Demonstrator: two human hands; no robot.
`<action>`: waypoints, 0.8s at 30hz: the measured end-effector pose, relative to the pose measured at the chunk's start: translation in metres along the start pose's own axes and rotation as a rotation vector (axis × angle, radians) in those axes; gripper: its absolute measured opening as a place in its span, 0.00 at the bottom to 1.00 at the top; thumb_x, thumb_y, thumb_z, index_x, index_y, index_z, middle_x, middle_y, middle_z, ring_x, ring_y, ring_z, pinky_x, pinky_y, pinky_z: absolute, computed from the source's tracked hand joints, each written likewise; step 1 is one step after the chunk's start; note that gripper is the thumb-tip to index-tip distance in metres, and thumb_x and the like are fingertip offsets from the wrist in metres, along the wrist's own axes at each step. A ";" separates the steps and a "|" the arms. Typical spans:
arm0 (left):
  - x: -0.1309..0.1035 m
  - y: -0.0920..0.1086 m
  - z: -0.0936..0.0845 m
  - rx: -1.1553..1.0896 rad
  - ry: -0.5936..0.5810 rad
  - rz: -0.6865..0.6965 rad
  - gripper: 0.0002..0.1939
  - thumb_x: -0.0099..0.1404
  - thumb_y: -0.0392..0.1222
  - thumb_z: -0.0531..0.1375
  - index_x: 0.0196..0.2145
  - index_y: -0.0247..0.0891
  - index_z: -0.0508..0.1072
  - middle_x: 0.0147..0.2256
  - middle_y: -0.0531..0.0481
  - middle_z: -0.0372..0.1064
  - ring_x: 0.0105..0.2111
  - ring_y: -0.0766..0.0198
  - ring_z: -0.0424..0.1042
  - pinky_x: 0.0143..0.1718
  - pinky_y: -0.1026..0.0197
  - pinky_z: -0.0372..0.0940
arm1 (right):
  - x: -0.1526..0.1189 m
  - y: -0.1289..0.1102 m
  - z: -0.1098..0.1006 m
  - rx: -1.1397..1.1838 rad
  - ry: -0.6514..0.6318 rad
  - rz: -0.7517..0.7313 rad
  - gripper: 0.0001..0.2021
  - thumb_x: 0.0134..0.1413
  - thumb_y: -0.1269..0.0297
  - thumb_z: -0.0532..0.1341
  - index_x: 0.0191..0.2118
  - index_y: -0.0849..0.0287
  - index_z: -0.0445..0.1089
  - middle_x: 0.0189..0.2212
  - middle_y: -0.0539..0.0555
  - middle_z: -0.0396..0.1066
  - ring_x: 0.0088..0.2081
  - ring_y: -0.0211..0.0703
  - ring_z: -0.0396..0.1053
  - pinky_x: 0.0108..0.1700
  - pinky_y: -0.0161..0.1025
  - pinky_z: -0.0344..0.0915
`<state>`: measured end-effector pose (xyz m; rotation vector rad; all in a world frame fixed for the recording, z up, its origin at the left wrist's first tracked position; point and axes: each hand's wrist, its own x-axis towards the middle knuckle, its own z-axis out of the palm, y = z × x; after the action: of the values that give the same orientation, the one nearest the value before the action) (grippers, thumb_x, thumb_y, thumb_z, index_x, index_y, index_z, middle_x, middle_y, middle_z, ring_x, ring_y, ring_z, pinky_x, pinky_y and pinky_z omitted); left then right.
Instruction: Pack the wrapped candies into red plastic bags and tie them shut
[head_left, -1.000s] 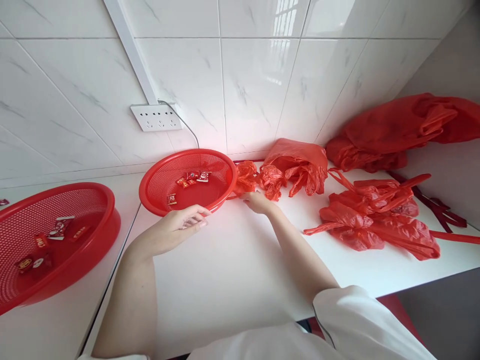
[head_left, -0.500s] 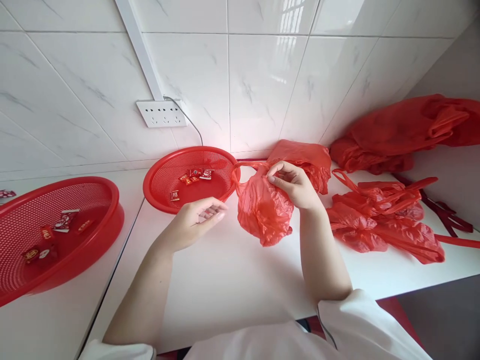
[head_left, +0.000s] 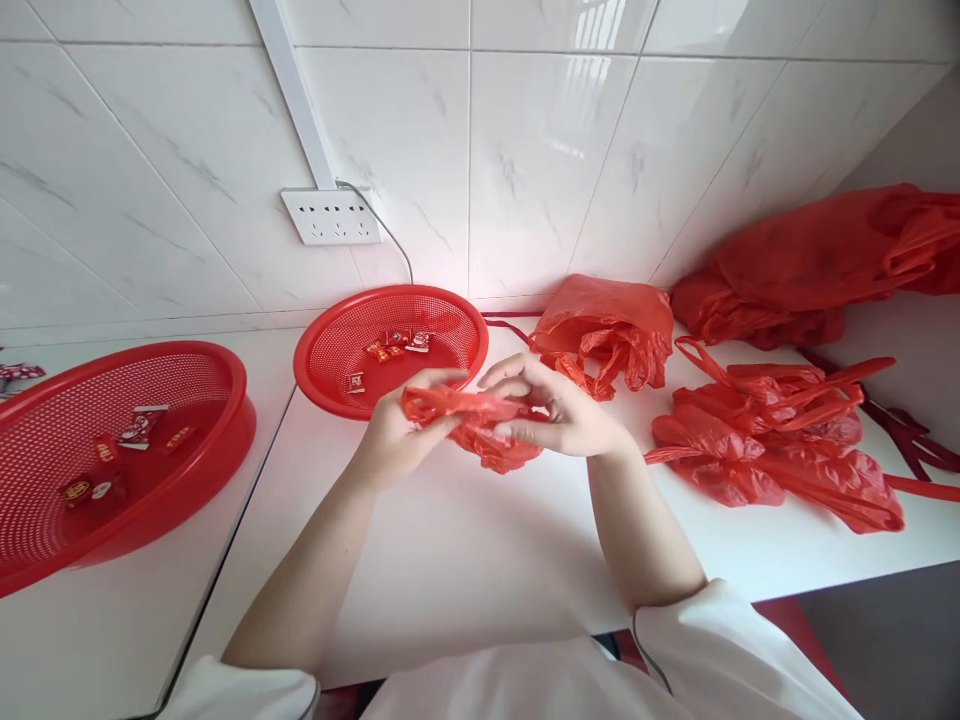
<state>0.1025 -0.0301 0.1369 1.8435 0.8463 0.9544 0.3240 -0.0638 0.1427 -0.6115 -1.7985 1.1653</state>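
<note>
A red plastic bag (head_left: 501,448) is between my hands above the white table, its upper part gathered into a twisted band. My left hand (head_left: 401,425) grips the left end of that band between thumb and fingers. On the other side my right hand (head_left: 559,410) has its fingers curled around the right part of the bag, the thumb pressing against it. The bag's lower part bulges below the hands; its contents cannot be made out. Just behind my left hand stands a red perforated basket (head_left: 330,330) with several small wrapped packets (head_left: 386,350) in it.
A larger red basket (head_left: 240,400) with several packets stands at left, across a table seam. Behind my right hand lies a pile of red bags (head_left: 600,310). Filled red bags (head_left: 772,440) lie at right, before a big red bundle (head_left: 810,260). A power socket (head_left: 330,217) is on the wall.
My left hand has moved right and taken hold of the bag, which my right hand alone was holding upright. The bag's top is now drawn sideways between both hands.
</note>
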 end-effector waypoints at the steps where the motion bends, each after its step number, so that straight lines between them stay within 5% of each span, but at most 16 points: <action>1: 0.001 -0.002 0.001 -0.041 0.015 -0.004 0.16 0.62 0.44 0.62 0.47 0.41 0.73 0.44 0.44 0.73 0.43 0.56 0.73 0.42 0.56 0.69 | 0.001 0.002 0.001 0.027 -0.020 0.027 0.15 0.57 0.60 0.63 0.47 0.57 0.61 0.35 0.51 0.70 0.35 0.38 0.69 0.39 0.38 0.67; 6: 0.007 -0.010 0.000 -0.377 0.235 0.060 0.06 0.63 0.42 0.61 0.37 0.39 0.75 0.38 0.48 0.72 0.39 0.61 0.72 0.39 0.61 0.67 | 0.011 0.021 0.002 0.070 -0.163 0.272 0.20 0.64 0.47 0.48 0.35 0.58 0.65 0.32 0.51 0.68 0.34 0.38 0.65 0.38 0.37 0.64; 10: 0.001 -0.009 -0.026 -0.580 0.123 0.080 0.03 0.62 0.41 0.62 0.33 0.41 0.72 0.27 0.53 0.67 0.25 0.69 0.66 0.26 0.67 0.62 | 0.016 0.034 0.002 -0.348 -0.463 0.572 0.22 0.64 0.50 0.47 0.30 0.59 0.70 0.29 0.52 0.70 0.30 0.41 0.65 0.34 0.38 0.63; 12: -0.004 -0.008 -0.046 -0.592 -0.035 0.090 0.04 0.61 0.42 0.61 0.31 0.40 0.70 0.22 0.55 0.63 0.19 0.71 0.60 0.20 0.68 0.57 | 0.015 0.041 0.001 -0.676 -0.471 0.686 0.23 0.65 0.53 0.45 0.32 0.58 0.73 0.31 0.55 0.72 0.31 0.43 0.67 0.33 0.39 0.61; 14: -0.008 -0.003 -0.067 -0.470 -0.316 0.016 0.05 0.61 0.42 0.61 0.31 0.40 0.70 0.22 0.54 0.64 0.18 0.70 0.60 0.19 0.67 0.56 | 0.013 0.047 0.000 -0.930 -0.412 0.758 0.19 0.64 0.55 0.47 0.45 0.56 0.73 0.37 0.58 0.74 0.36 0.47 0.70 0.34 0.39 0.61; 17: -0.014 0.011 -0.087 -0.061 -0.799 -0.081 0.18 0.53 0.46 0.66 0.42 0.41 0.73 0.37 0.47 0.73 0.33 0.60 0.72 0.32 0.63 0.66 | 0.010 0.051 0.001 -1.098 -0.345 0.793 0.25 0.58 0.55 0.56 0.60 0.52 0.61 0.42 0.59 0.73 0.42 0.50 0.71 0.34 0.37 0.61; 19: -0.017 0.023 -0.086 0.159 -0.911 -0.147 0.23 0.55 0.51 0.65 0.48 0.44 0.73 0.44 0.46 0.73 0.40 0.54 0.73 0.38 0.60 0.67 | 0.008 0.048 0.004 -1.157 -0.305 0.785 0.30 0.54 0.57 0.61 0.62 0.54 0.58 0.39 0.60 0.73 0.40 0.51 0.72 0.32 0.37 0.60; 21: -0.021 0.032 -0.071 0.352 -0.752 -0.231 0.16 0.64 0.55 0.55 0.43 0.46 0.75 0.39 0.48 0.74 0.35 0.57 0.73 0.32 0.60 0.66 | 0.007 0.044 0.010 -1.208 -0.254 0.760 0.33 0.52 0.61 0.63 0.63 0.57 0.54 0.36 0.61 0.73 0.37 0.52 0.72 0.29 0.37 0.59; 24: -0.026 0.033 -0.029 0.742 -0.364 -0.248 0.21 0.69 0.54 0.46 0.30 0.43 0.72 0.28 0.49 0.70 0.26 0.58 0.70 0.25 0.59 0.60 | 0.007 0.036 0.021 -1.235 -0.215 0.714 0.37 0.52 0.66 0.61 0.66 0.57 0.47 0.31 0.59 0.72 0.33 0.51 0.71 0.27 0.36 0.57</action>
<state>0.0706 -0.0534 0.1692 2.3484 1.2600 0.1177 0.3009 -0.0523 0.1092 -2.0051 -2.4779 0.3564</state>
